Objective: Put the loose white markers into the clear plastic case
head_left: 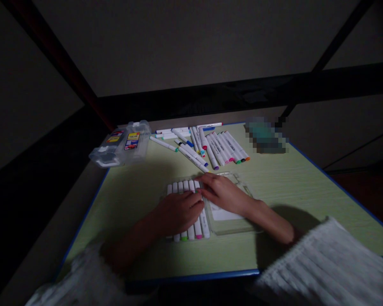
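A row of white markers (205, 227) lies side by side in one half of an opened clear plastic case (234, 229). My left hand (180, 210) rests over the row, its fingers curled and closed at the rightmost marker. From the other side, my right hand (225, 191) has its index finger and thumb at that same marker's upper end. The fingertips of both hands nearly meet there. Below my left hand show a bright green tip and a pink tip; the middle of the row is hidden by the hand.
Several loose white markers (191, 157) with coloured ends lie scattered beyond the case, with more lined up (228, 146) to their right. A clear carrying box (138, 153) with a handle stands at the table's (127, 204) far left. A blurred-out object (266, 136) sits far right.
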The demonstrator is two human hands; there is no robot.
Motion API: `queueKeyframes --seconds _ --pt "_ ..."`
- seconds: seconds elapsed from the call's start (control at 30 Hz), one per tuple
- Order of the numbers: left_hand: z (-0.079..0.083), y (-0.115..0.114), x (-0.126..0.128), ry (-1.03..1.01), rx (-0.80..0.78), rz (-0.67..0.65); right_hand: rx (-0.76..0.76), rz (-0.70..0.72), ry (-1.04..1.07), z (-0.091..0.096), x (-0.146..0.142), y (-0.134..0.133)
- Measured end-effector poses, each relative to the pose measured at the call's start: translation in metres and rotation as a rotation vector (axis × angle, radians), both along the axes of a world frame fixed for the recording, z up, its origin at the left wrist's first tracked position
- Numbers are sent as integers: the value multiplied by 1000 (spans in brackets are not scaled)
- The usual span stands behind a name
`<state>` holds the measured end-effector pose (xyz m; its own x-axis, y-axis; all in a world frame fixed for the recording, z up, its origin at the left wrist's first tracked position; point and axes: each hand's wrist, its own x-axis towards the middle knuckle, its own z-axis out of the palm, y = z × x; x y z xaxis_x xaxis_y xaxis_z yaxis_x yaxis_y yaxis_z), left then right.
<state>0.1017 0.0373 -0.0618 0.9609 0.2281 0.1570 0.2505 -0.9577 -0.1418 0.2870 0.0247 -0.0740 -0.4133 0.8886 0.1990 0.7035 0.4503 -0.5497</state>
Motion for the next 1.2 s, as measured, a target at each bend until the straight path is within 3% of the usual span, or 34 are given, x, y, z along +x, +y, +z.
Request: queueKeyframes --seconds 1.2 --pt "-1 0 2 6 -20 32 7 -10 -52 1 0 -1"
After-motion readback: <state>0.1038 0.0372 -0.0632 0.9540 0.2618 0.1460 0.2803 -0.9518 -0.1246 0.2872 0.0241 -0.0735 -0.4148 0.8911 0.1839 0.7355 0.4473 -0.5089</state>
